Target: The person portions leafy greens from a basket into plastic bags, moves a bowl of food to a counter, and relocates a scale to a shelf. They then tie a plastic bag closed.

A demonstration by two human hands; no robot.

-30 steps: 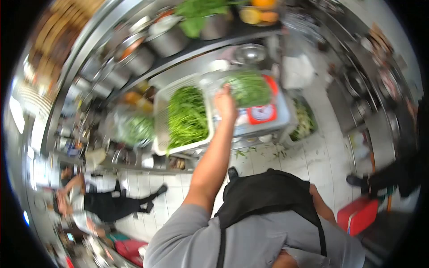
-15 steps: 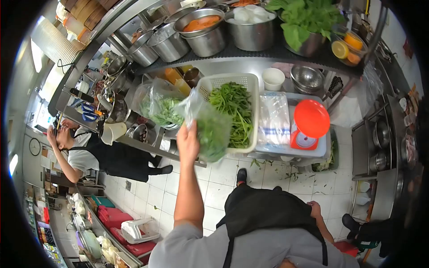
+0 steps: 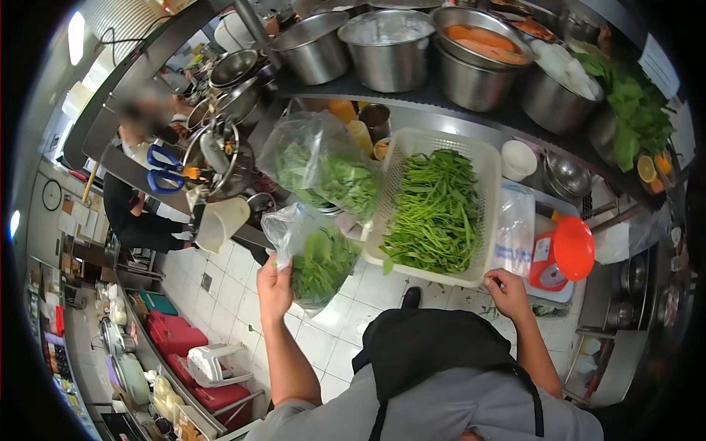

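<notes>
My left hand point(image 3: 274, 294) is closed on the gathered top of a clear plastic bag of leafy greens point(image 3: 321, 270), which hangs in front of the counter, over the tiled floor. To its right stands a pale perforated plastic basket point(image 3: 491, 198) heaped with long-stemmed greens point(image 3: 434, 213). At the basket's near right corner is my right hand point(image 3: 507, 292), fingers curled against the rim. More bagged greens point(image 3: 298, 162) rest left of the basket, just beyond the bag I hold.
A red kitchen scale point(image 3: 572, 250) and a stack of clear bags point(image 3: 515, 228) lie right of the basket. Overhead, a shelf carries steel pots point(image 3: 386, 48). Blue-handled scissors point(image 3: 165, 169) and a white jug point(image 3: 220, 224) are at left. A co-worker point(image 3: 129, 209) stands beyond them.
The held bag has come down and nearer my body, away from the basket. My right hand has risen from my side to the basket's corner. My view has swung left.
</notes>
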